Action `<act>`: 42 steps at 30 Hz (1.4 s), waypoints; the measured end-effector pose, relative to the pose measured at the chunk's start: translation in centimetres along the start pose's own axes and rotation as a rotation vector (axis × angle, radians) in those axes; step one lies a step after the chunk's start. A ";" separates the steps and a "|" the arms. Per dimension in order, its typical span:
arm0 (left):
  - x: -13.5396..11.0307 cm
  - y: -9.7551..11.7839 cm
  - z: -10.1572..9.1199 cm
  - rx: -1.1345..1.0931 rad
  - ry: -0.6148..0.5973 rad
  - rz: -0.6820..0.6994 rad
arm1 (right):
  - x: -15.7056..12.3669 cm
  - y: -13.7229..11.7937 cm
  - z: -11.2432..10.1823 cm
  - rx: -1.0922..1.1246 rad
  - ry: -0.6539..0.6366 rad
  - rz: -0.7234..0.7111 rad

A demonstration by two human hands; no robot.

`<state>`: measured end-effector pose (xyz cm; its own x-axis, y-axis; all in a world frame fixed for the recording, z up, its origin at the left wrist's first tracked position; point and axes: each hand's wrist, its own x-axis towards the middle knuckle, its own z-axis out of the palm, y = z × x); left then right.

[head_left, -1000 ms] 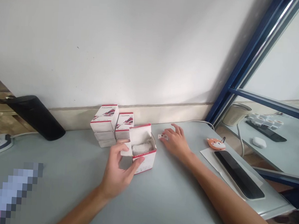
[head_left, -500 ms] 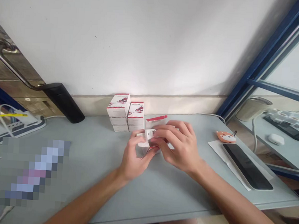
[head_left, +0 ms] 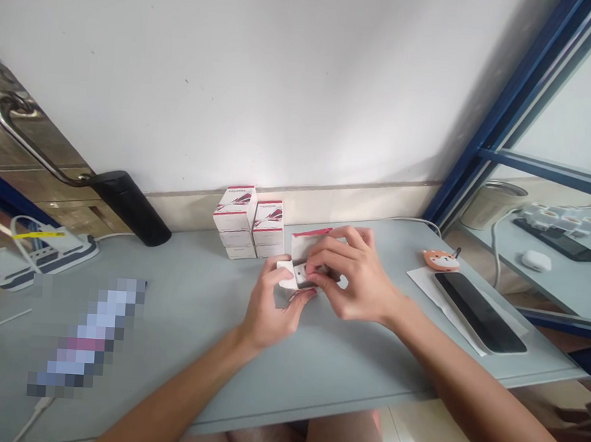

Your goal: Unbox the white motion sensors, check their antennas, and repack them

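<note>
An opened small cardboard box [head_left: 308,244], white with a red edge, has its lid raised at the back and a side flap out to the left. My left hand [head_left: 271,309] is closed around its left and front sides, thumb in front. Over the opening, my right hand [head_left: 355,278] is closed in a pinch on a small white device [head_left: 301,273] that sits low in the box. My fingers cover most of the device, so its exact kind is not clear. Just behind to the left stands a stack of closed white-and-red boxes [head_left: 235,221].
A black cylinder [head_left: 131,207] leans near the wall, left. A power strip [head_left: 47,259] and a pixelated item [head_left: 88,335] lie on the left. At right are a phone-like black slab [head_left: 480,312] on paper [head_left: 422,282] and an orange animal-faced case [head_left: 440,260]. A blue-framed mirror [head_left: 552,197] stands beyond.
The white device, which stuck up from the box before, now sits lower inside it. My right fingertips have moved down into the opening. The view has shifted slightly.
</note>
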<state>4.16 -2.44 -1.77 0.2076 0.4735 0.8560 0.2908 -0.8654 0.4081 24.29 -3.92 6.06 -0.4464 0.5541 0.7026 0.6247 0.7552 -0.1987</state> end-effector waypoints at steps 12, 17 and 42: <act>0.1 -0.2 -0.6 0.113 -0.051 -0.191 | 0.4 2.7 0.6 0.299 0.174 0.192; 0.3 0.4 -0.5 0.165 -0.067 -0.164 | -1.2 10.9 1.5 0.042 0.130 0.718; 0.5 0.7 -0.6 0.271 -0.014 -0.066 | 0.3 2.2 1.0 0.018 0.186 0.105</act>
<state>3.91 -2.93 -0.85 0.1922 0.5313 0.8251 0.5434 -0.7577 0.3613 24.90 -1.69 5.12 -0.2530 0.5569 0.7911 0.6493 0.7039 -0.2879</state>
